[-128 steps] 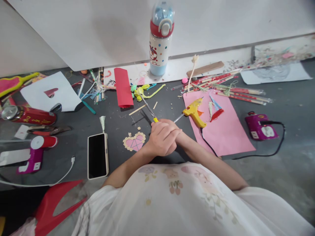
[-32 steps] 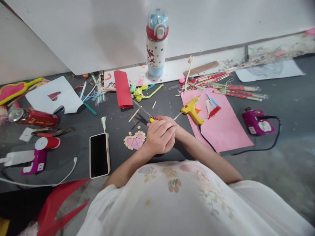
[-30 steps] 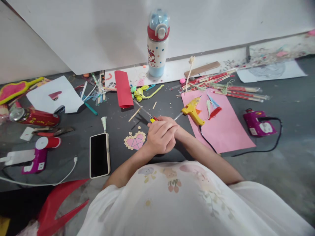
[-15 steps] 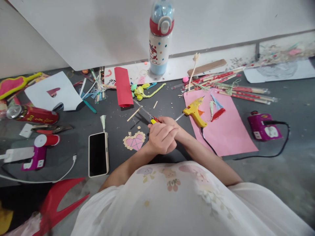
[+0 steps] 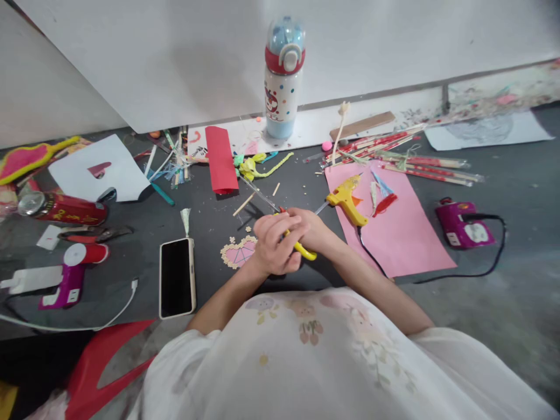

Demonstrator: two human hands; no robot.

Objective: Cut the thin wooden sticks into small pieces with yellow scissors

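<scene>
In the head view we have both hands together just right of the heart (image 5: 240, 254), around the tool (image 5: 307, 253) with yellow handles. Our left hand (image 5: 275, 242) has its fingers curled over the handle, grasping it; our right hand (image 5: 317, 230) lies against it from the far side, but its fingers are largely hidden, so we cannot tell whether it grips. The slim metal end points away from us, beyond the heart, near a thin stick (image 5: 243, 205); we see no certain contact between the two. As for progress, the heart looks well advanced to us: small flowers edge all the border in sight, and dark lines cross its pink face. Its right edge is hidden behind our left hand, so we cannot judge that part. Two loose flowers (image 5: 248, 229) lie just beyond the heart, apparently unfixed. The glue gun (image 5: 347, 201) rests untouched on the pink sheet (image 5: 406, 239), well to the heart's right, while the phone (image 5: 177, 279) lies to its left. The red paper (image 5: 221, 160) and bottle (image 5: 282, 96) are farther beyond the heart.
</scene>
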